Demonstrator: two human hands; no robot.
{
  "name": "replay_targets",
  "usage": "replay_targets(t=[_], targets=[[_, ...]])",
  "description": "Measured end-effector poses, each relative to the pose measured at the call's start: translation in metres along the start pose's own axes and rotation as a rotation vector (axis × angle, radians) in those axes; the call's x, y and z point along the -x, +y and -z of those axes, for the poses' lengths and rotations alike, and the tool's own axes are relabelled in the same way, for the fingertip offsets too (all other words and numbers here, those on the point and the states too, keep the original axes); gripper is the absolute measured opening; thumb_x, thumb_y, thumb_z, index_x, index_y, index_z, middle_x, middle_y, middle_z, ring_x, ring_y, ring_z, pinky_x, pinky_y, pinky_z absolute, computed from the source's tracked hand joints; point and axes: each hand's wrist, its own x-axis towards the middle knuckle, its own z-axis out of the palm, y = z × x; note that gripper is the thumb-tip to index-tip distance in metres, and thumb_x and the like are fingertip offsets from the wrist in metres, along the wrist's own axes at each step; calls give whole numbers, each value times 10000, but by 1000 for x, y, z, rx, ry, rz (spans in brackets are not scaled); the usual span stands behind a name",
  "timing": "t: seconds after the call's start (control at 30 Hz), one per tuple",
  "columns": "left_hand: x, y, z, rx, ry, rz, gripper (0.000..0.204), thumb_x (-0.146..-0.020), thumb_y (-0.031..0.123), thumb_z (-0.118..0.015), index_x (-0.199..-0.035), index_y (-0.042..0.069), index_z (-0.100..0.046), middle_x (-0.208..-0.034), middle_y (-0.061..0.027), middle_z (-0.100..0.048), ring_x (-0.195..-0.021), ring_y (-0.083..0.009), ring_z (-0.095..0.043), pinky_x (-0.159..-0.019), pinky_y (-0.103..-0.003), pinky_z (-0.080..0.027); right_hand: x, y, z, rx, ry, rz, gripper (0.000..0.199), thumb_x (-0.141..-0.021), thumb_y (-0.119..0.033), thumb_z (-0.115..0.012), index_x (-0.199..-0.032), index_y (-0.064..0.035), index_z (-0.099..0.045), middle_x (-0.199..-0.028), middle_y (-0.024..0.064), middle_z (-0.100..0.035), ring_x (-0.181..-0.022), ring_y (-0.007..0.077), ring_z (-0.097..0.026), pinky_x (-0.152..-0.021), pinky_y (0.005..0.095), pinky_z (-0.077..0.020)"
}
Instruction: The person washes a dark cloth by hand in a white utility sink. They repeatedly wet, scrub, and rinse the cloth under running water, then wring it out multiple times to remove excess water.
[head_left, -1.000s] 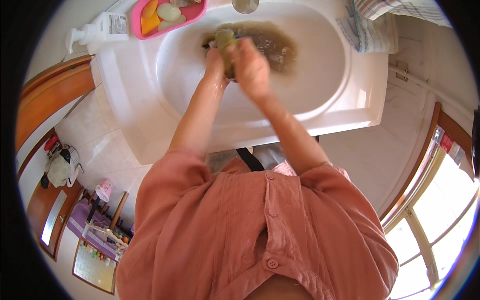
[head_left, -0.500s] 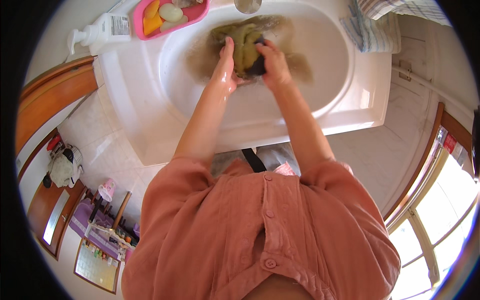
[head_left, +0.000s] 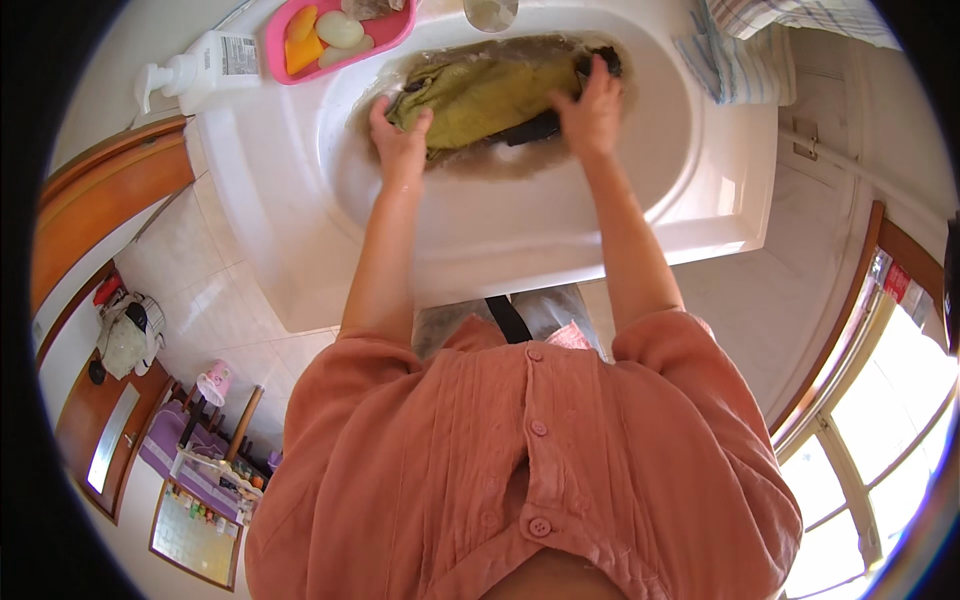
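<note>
A wet olive-green cloth item with black parts [head_left: 485, 97], perhaps a garment, lies spread across the murky water in the white sink [head_left: 450, 235]. My left hand [head_left: 402, 148] is at its left end, thumb and fingers apart against the cloth. Over the right end, beside a dark bunched part, my right hand [head_left: 592, 112] has its thumb and fingers spread and is slightly blurred. Neither hand visibly grips the cloth, though some fingertips are hidden. A black strip of the item shows along its near edge, between the hands.
A pink tray [head_left: 340, 62] with soap bars stands at the sink's back left, beside a white pump bottle [head_left: 215, 72]. Striped towels [head_left: 735, 65] hang at the back right. A metal fitting [head_left: 490, 12] sits at the sink's far edge.
The cloth was bunched between my two hands near the middle; now it stretches out sideways. My left hand has moved left, my right hand right and farther from me.
</note>
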Motion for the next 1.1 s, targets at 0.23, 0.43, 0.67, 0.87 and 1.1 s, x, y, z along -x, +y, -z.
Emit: replay_targets(t=[0.23,0.43,0.67,0.87,1.1], targets=[[-27,-6,-51,780,-467,339,826,-870,668,-629,-1436,128,-364,-1332,-95,-515,-1184,-282,-539,-914,-427,-505,52,-89,3,-1049,-575,-316,548,-875,-150,-765,-1350,15,-550,-1171,159,-661,-1069,220,-629,-925,315,-507],[2,61,-34,656,-89,151,251,-926,213,-694,-1109,64,-606,-1089,-49,-645,-929,-185,-618,-771,-349,-528,30,-70,21,-944,-240,-263,215,-910,-189,-704,-1065,-43,-735,-958,118,-707,-901,208,-661,-808,352,-518],[9,19,3,39,-142,173,367,-888,170,-710,-1236,217,-604,-1014,8,-603,-973,-97,-570,-779,-307,-482,-2,1,36,234,59,244,361,-808,-185,-741,-1165,-165,-689,-1214,110,-530,-1106,288,-557,-1015,480,-401],[10,12,1,27,-179,119,547,-909,269,-708,-1417,188,-520,-1336,-41,-494,-1055,-175,-548,-865,-328,-486,4,-32,6,34,-465,332,376,-756,-115,-727,-1129,-135,-688,-1169,101,-635,-1152,299,-583,-998,466,-428],[-10,-15,-47,1084,-968,466,788,-927,723,-463,-1482,168,-392,-1302,-77,-532,-1176,-276,-536,-945,-467,-476,48,-118,50,-664,-364,453,270,-773,-77,-688,-1041,-57,-655,-965,122,-656,-955,324,-647,-835,400,-501]])
